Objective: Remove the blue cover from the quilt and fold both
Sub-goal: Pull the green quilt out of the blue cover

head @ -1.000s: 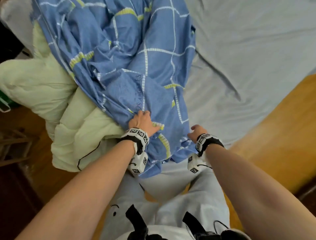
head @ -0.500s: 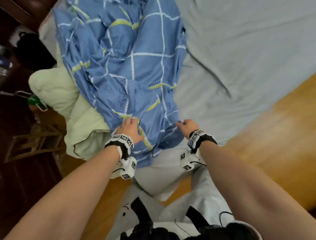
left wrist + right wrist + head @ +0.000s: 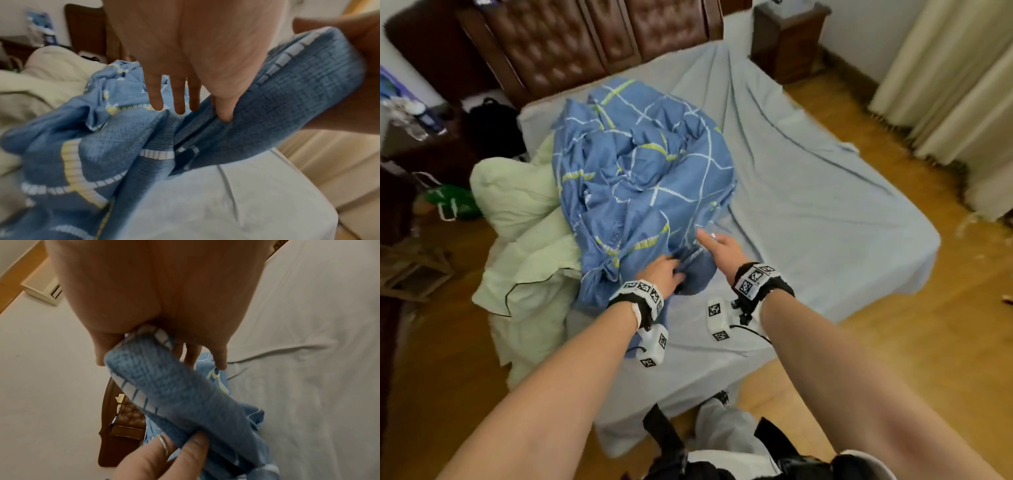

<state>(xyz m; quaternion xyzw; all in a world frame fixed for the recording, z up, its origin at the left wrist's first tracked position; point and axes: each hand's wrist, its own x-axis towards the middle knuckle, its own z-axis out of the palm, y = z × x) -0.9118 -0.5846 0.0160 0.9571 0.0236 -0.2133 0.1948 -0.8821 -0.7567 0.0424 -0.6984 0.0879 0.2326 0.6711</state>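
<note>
Cover [image 3: 640,185] was blue, crossed by white and yellow-green dashed lines. Quilt [image 3: 524,246] was pale green with thin dark piping. Bedsheet [image 3: 808,212] was plain grey-blue. Headboard [image 3: 571,41] brown, tufted. Floor [image 3: 928,342] honey-coloured wood. Curtains [image 3: 955,85] cream.

The crumpled blue cover [image 3: 640,192] is heaped on the bed [image 3: 808,205], gripped at its near edge by the left hand [image 3: 661,274] and right hand [image 3: 720,248]; the pale quilt [image 3: 524,246] is bunched beside it.

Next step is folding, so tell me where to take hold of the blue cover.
Grip the blue cover along its near hem, coming from the foot of the bed. That edge is already stretched between the left hand and right hand, while the rest lies crumpled in a heap beside the pale green quilt.
</note>
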